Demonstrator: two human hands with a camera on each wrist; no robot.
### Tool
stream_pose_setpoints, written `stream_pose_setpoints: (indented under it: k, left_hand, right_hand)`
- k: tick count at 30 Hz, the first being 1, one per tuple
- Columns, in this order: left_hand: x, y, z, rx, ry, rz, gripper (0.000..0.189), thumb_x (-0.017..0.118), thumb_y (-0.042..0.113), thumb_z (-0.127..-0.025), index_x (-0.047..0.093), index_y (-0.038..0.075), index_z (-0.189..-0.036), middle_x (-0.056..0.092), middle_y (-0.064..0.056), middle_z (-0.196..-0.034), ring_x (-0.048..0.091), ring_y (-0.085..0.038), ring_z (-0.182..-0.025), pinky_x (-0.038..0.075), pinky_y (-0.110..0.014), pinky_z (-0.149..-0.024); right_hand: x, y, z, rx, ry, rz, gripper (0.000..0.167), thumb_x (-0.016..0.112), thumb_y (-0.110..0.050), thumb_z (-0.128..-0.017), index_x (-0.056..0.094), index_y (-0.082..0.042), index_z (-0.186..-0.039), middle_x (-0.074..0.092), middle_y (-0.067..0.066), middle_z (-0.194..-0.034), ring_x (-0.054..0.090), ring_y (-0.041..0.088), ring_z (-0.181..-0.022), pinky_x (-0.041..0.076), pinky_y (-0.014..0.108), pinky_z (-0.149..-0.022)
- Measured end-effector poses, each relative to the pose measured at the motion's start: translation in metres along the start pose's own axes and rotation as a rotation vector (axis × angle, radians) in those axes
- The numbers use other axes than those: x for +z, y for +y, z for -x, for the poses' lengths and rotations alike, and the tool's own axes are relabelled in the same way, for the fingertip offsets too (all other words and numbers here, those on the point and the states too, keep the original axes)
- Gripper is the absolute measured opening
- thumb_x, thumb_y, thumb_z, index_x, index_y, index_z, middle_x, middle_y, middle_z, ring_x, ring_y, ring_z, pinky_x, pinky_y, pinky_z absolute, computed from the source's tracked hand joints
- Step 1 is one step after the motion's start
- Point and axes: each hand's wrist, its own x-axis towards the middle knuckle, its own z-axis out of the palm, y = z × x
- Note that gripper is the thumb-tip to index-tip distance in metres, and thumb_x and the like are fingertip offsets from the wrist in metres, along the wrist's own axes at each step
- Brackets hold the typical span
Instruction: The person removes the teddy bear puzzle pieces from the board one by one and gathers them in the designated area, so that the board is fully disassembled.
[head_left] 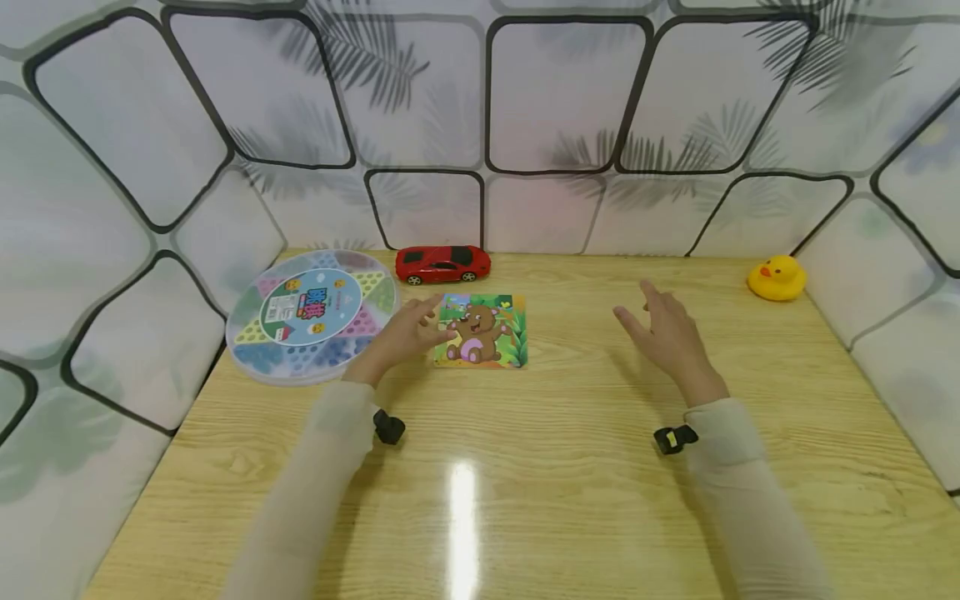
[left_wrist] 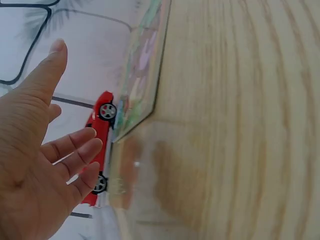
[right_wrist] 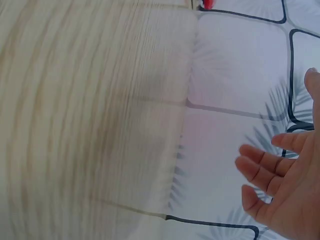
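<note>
Loosely spread and holding nothing, the left hand (head_left: 405,336) hangs by the left edge of the bear card (head_left: 480,333), flat on the desk (head_left: 570,492), the relaxed, empty right hand (head_left: 672,340) well apart; pinching opposite edges should suit it best

My sleeves (head_left: 300,492) are matt cloth, above a smooth, wood-grained table (head_left: 570,467) whose sheen throws back a strip of light. I see clear, shiny plastic on the round game case (head_left: 311,312), a glossy red car (head_left: 442,264), a smooth, plastic-looking duck (head_left: 777,279) and a smooth printed bear picture (head_left: 480,333).
</note>
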Motion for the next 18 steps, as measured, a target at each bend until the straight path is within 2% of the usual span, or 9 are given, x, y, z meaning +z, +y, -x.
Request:
stream_pose_setpoints:
  k: [3, 6, 9, 13, 18]
  left_hand:
    - [0.006, -0.006, -0.005, -0.011, 0.003, 0.05, 0.078, 0.068, 0.034, -0.087, 0.028, 0.01, -0.15, 0.046, -0.022, -0.128, 0.051, -0.036, -0.11, 0.044, -0.049, -0.091]
    - [0.012, -0.014, -0.01, -0.015, -0.002, 0.068, 0.077, 0.07, 0.031, -0.086, 0.031, 0.01, -0.149, 0.041, -0.02, -0.137, 0.05, -0.034, -0.109, 0.042, -0.048, -0.094]
    - [0.016, -0.021, -0.015, 0.004, -0.007, 0.059, 0.076, 0.071, 0.031, -0.086, 0.033, 0.008, -0.148, 0.033, -0.018, -0.147, 0.043, -0.035, -0.122, 0.034, -0.048, -0.104]
    - [0.018, -0.026, -0.019, 0.002, -0.011, 0.068, 0.075, 0.072, 0.031, -0.085, 0.036, 0.009, -0.147, 0.027, -0.015, -0.153, 0.024, -0.033, -0.139, 0.021, -0.047, -0.112]
    - [0.019, -0.025, -0.023, -0.016, -0.015, 0.074, 0.075, 0.073, 0.031, -0.084, 0.037, 0.01, -0.147, 0.027, -0.013, -0.153, 0.022, -0.031, -0.141, 0.019, -0.046, -0.113]
  right_hand:
    - [0.006, 0.0, -0.005, -0.031, -0.009, -0.102, 0.075, 0.041, -0.051, -0.097, 0.021, 0.0, -0.149, 0.047, 0.029, -0.124, 0.046, 0.043, -0.107, 0.039, 0.059, -0.084]
    - [0.014, -0.003, -0.01, -0.059, -0.024, -0.178, 0.073, 0.046, -0.047, -0.097, 0.024, 0.0, -0.148, 0.048, 0.025, -0.122, 0.047, 0.037, -0.104, 0.041, 0.051, -0.079]
    - [0.021, -0.007, -0.015, -0.098, -0.042, -0.221, 0.069, 0.05, -0.042, -0.097, 0.027, -0.001, -0.147, 0.05, 0.022, -0.123, 0.047, 0.034, -0.105, 0.041, 0.049, -0.079]
    - [0.031, -0.013, -0.023, -0.136, -0.083, -0.265, 0.063, 0.051, -0.038, -0.097, 0.031, -0.006, -0.147, 0.053, 0.018, -0.125, 0.049, 0.031, -0.106, 0.041, 0.048, -0.08]
    - [0.044, -0.021, -0.033, -0.14, -0.127, -0.311, 0.058, 0.052, -0.037, -0.098, 0.036, -0.008, -0.146, 0.056, 0.015, -0.125, 0.051, 0.029, -0.104, 0.042, 0.045, -0.078]
